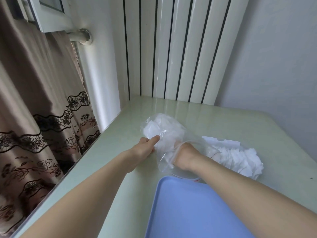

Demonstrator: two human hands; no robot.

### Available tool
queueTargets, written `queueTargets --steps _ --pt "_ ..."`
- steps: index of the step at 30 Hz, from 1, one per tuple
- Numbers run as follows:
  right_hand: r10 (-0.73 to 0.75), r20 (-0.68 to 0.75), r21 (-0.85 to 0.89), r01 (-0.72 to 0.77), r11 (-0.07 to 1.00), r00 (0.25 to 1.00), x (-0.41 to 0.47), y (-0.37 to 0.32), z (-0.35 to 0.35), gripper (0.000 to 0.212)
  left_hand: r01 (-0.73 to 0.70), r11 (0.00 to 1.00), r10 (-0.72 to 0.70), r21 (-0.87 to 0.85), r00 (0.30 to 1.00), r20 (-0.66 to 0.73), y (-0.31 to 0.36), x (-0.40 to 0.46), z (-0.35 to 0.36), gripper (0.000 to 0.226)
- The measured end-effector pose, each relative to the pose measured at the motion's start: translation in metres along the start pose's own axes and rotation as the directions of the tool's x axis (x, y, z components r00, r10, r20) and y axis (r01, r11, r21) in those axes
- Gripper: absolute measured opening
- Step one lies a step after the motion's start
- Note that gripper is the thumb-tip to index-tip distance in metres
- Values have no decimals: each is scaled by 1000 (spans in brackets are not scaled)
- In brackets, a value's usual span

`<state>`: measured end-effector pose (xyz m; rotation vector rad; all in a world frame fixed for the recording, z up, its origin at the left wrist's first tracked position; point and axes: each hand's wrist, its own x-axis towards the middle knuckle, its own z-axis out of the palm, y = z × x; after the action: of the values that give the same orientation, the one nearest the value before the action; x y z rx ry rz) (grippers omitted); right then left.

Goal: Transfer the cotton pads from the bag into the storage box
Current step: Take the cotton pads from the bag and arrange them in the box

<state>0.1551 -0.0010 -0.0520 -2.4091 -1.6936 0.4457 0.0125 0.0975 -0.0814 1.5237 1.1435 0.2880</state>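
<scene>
Cotton pads (pixel 155 128) bunch at the far, closed end of a clear plastic bag (pixel 164 134) lying on its side on the pale green worktop (pixel 223 121), its mouth turned towards the person so an arm can go straight in. The right hand (pixel 184 152) is pushed through that mouth up to the wrist, apparently reaching for the pads; the film veils its fingers, so whether they are apart or closed on anything cannot be told. The left hand (pixel 145 147) pinches the bag's near side between thumb and curled fingers, most likely to keep the slippery plastic from sliding or bunching while the other hand works inside.

Just right of the bag, behind the right forearm, a loose white heap of cotton (pixel 240 157) rests on the worktop, with a flat piece of white packaging (pixel 221 140) touching its far edge. Whether that heap came out of this bag cannot be told.

A blue lid or tray (pixel 188 212), possibly part of the storage box, sits at the near edge below the right forearm, close enough for a short carry; no open box is in view. Beyond stand a white ribbed radiator (pixel 180 48) and, at left, a brown lace-trimmed curtain (pixel 34 100).
</scene>
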Motion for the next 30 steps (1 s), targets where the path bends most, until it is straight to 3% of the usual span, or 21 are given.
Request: queueTargets --steps 4,8,9,12,14,16,18,20,22,25,30 --pt "53 45 -17 -53 998 998 -1 4 -2 29 18 1000 -18 2 1000 -8 0 0 1 59" --pt "-117 -74 -115 108 988 990 -19 11 -5 22 27 1000 -27 12 1000 -9 -1 2 1 59" --pt "-174 -90 -215 151 965 981 -23 10 -5 23 34 999 -34 9 999 -9 -1 3 1 60" --pt "-421 -68 -565 313 764 905 -33 4 -6 13 40 999 -40 4 999 -7 -2 3 1 59" --pt "-510 -7 -734 342 587 860 -31 5 -6 29 32 999 -32 3 999 -7 -3 4 1 59" --pt "-559 33 -819 343 460 828 -30 -1 -12 29 30 1000 -30 2 1000 -6 -4 3 2 58" --pt "-588 160 -848 416 330 793 -35 -12 -20 24 33 999 -33 -2 999 -2 -4 3 1 57" --pt "-616 201 -877 420 233 762 -31 -9 -19 42 27 1000 -27 -10 1000 10 -3 3 1 60" --pt "-674 151 -911 366 189 723 -25 -7 -18 56 21 1000 -20 -17 1000 24 -3 3 -1 70" --pt "-619 147 -924 331 194 772 -13 -7 -12 65 9 1000 -9 -8 999 33 -5 5 -2 77" --pt "-469 149 -950 257 176 870 -12 -12 -10 55 21 1000 -21 15 999 39 -6 6 0 67"
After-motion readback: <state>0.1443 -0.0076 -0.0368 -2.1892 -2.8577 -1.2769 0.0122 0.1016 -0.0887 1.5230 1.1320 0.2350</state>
